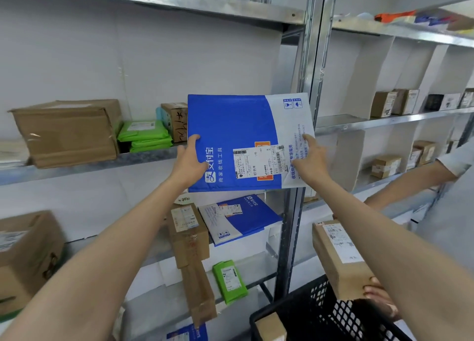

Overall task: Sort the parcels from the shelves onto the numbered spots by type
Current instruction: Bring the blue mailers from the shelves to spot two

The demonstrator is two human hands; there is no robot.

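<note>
I hold a flat blue and white padded envelope (238,125) upright in front of the middle shelf (143,157). My left hand (191,161) grips its lower left edge, thumb on the blue front. My right hand (309,158) holds the white right side, thumb and a finger on the front. A white shipping label sits near the envelope's bottom centre. A second blue and white envelope (243,219) lies on the shelf below.
Cardboard boxes (69,131) and green mailers (145,135) fill the middle shelf. Lower down are a brown box (188,234) and a green mailer (230,280). Another person's hand holds a labelled box (338,257) over a black basket (323,312). A metal upright (307,58) divides the shelving.
</note>
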